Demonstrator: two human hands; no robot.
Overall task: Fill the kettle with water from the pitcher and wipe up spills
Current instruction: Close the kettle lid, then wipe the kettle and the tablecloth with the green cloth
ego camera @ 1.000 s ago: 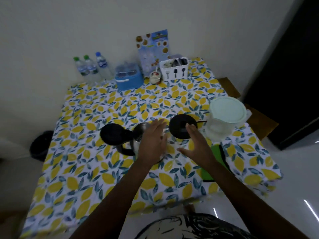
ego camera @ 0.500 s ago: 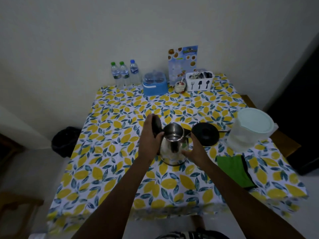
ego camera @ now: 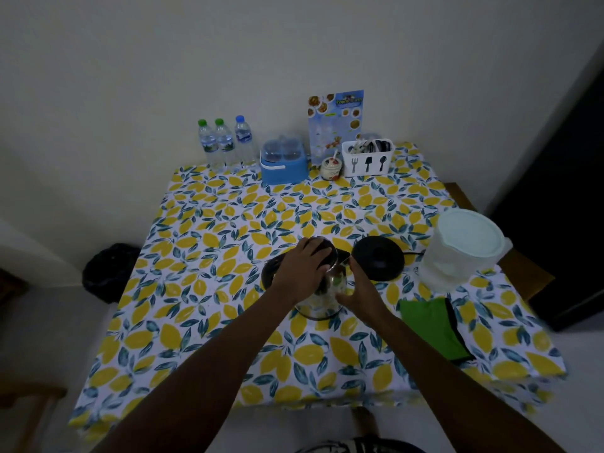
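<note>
The steel kettle stands on the lemon-print tablecloth in the middle of the table. My left hand lies over its black lid, fingers curled on top. My right hand cups the kettle's right side. The kettle's black round base sits just to the right, with its cord running right. The clear pitcher with a pale green lid stands at the table's right edge. A green cloth lies in front of the pitcher.
Along the back wall stand three water bottles, a blue container, a small jar, a menu card and a white cutlery holder. A black bin sits on the floor at left.
The kettle's lid, upright and open half a second ago, is now down under my left hand. My right hand has stayed against the kettle's side.
</note>
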